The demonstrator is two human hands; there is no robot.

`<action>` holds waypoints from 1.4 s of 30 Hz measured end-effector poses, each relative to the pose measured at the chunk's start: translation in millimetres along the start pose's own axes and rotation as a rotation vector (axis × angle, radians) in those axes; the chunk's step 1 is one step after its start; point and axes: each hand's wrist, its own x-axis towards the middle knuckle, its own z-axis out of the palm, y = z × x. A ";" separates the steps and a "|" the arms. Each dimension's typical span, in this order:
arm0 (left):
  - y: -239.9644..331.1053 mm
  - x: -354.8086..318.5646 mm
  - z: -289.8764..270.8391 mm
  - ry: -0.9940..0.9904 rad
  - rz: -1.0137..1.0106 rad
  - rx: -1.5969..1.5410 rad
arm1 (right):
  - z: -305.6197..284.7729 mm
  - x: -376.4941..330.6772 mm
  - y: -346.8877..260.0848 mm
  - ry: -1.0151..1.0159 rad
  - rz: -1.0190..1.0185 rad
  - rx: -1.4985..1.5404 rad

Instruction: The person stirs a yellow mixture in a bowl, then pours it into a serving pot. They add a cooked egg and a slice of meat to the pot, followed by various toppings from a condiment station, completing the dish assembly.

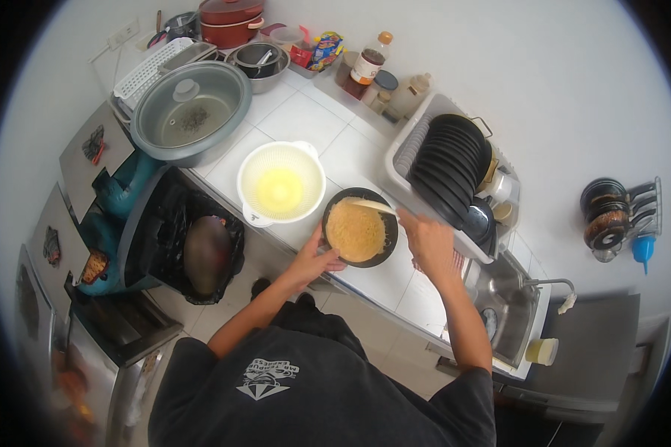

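Note:
A round black bowl (392, 249) is on the white-tiled counter (358, 156) in front of me, close to its near edge. It holds a tan, lumpy mixture (354, 232). My left hand (314, 261) grips the bowl's left rim, thumb toward the front. My right hand (427, 244) closes round the handle end of a pale, flat-looking spatula (369, 205), whose other end lies across the far side of the mixture. Just left of the bowl stands a white colander (244, 182) with something yellow at its bottom.
A dish rack (399, 153) full of black plates (447, 164) stands to the right, beyond my right hand. Past it is a steel sink (511, 305). At the far left sit a large grey basin (238, 97) and a black-lined bin (235, 242). Bottles (365, 71) line the wall.

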 end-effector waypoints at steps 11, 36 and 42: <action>4.8 -2.1 3.7 0.019 -0.037 -0.054 | 14.2 -26.4 7.3 -0.358 0.258 -0.065; 8.0 -3.7 2.3 -0.043 -0.067 -0.032 | 0.1 -22.9 2.3 -0.088 0.218 0.107; 9.2 -1.8 2.2 -0.044 -0.095 -0.031 | 36.1 -24.1 0.6 -0.124 0.272 0.173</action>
